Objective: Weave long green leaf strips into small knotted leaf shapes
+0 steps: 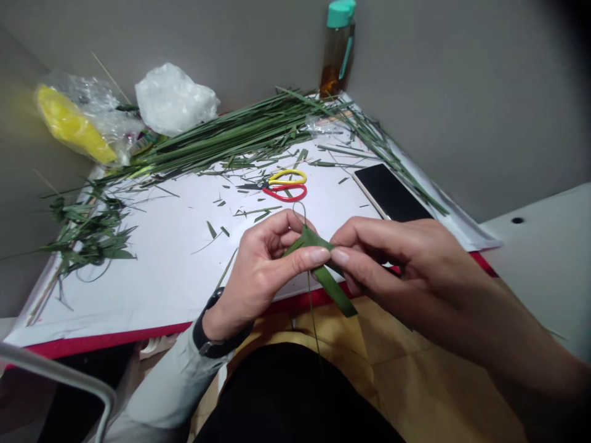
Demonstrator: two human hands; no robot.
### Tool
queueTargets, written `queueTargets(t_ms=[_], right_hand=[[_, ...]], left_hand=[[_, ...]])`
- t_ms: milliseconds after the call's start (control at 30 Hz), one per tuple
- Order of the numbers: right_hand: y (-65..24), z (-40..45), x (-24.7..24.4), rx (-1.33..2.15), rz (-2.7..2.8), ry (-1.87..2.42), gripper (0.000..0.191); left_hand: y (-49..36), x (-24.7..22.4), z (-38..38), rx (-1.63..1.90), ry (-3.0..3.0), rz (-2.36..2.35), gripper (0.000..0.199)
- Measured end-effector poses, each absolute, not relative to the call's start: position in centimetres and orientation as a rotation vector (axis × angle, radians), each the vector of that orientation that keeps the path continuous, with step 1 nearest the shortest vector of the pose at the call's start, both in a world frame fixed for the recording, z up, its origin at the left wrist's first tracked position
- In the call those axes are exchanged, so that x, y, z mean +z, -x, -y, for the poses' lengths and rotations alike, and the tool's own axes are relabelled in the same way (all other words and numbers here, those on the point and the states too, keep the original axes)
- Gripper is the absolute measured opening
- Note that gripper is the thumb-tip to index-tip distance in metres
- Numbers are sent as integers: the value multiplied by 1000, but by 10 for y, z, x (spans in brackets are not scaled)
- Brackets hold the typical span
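Note:
Both hands pinch a folded green leaf strip just above the near red edge of the white table. My left hand grips the strip's left fold between thumb and fingers. My right hand holds the same strip from the right, fingertips meeting the left thumb. One end of the strip hangs down toward my lap, and a thin stem loops up behind the fingers. A dark watch sits on my left wrist.
Scissors with yellow and red handles lie mid-table. A long bundle of green leaves crosses the far side, with leaf scraps at left. A phone lies at right. Plastic bags and a bottle stand at the back.

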State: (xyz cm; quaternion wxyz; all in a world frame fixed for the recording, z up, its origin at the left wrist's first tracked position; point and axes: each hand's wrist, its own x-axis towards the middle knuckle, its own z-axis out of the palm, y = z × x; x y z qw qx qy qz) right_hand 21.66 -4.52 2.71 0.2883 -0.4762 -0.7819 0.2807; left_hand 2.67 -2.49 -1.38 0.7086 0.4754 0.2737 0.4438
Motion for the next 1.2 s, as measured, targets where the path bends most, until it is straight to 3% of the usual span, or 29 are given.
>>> queueTargets(t_ms=[300,500,700,967,1200], right_hand=[[-215,54,22,646,2106,1206,25],[-214,61,13,637,2076,1225,22],[-215,60,18,455,2183,1197,17],[-217,64,22,161,2284,1280,23],[-209,66,26,200,2302,1208,18]], left_hand=[[-29,-23,31,1139,-1117,-663,11],[-29,-24,24,1119,-1100,-593,35],[-24,-22,20,1085,-1227,-564,11],[-25,-25,18,1257,-1333,-653,16],[-25,-22,22,1232,-1220,-648,15]])
